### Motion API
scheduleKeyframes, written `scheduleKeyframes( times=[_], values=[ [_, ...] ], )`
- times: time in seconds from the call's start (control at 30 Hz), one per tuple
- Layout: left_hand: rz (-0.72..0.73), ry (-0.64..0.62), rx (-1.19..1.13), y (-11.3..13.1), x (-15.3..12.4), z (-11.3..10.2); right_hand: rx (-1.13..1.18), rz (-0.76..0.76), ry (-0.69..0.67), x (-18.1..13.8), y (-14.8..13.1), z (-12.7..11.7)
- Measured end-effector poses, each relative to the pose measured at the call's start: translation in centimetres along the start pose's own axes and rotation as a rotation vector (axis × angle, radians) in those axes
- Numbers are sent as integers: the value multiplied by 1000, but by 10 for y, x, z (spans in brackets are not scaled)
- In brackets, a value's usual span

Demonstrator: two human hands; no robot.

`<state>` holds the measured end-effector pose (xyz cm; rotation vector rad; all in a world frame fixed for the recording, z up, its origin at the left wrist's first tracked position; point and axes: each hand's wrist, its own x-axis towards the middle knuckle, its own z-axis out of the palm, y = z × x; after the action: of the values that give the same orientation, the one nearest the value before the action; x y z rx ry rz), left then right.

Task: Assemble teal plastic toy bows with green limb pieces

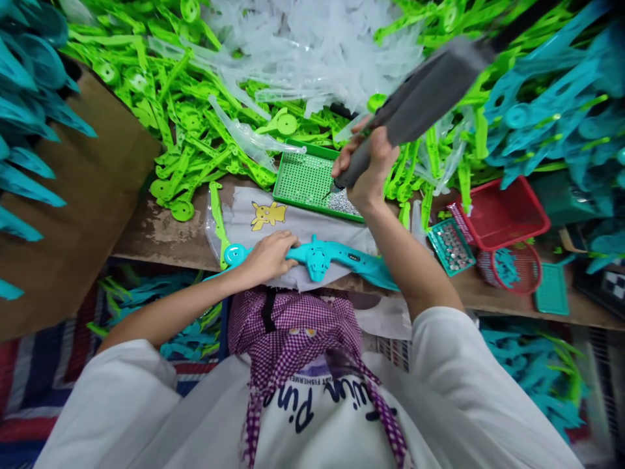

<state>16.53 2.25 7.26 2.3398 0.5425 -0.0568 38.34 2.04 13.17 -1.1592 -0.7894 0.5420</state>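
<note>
- Your right hand (368, 169) has its fingers wrapped around the grey power screwdriver (430, 94); its tip points down at the green tray (303, 172), just beside the small metal screws (344, 203).
- Your left hand (273, 255) grasps the blue plastic piece (318, 258), which lies on the grey cloth (237, 212) before you.
- The step seems to be taking a screw; whether the tip touches one, I cannot tell.
- The next move probably calls for holding this piece steady.
</note>
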Motion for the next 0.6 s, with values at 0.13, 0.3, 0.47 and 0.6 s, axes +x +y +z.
scheduleKeyframes(
  times=[0.13, 0.3, 0.47, 0.6],
  values=[
    [-19, -15, -6, 2, 0, -1, 99, -5, -123, -45, -23, -14],
    [-28, -24, 13, 2, 1, -1, 95, 72, -229, -93, -6, -20],
    [-10, -12, 17, 0, 1, 0, 81, 170, -215, -96, 5, -10],
    [11, -4, 23, -2, 1, 2, 34, 228, -227, -96, 8, -5]
  ],
)
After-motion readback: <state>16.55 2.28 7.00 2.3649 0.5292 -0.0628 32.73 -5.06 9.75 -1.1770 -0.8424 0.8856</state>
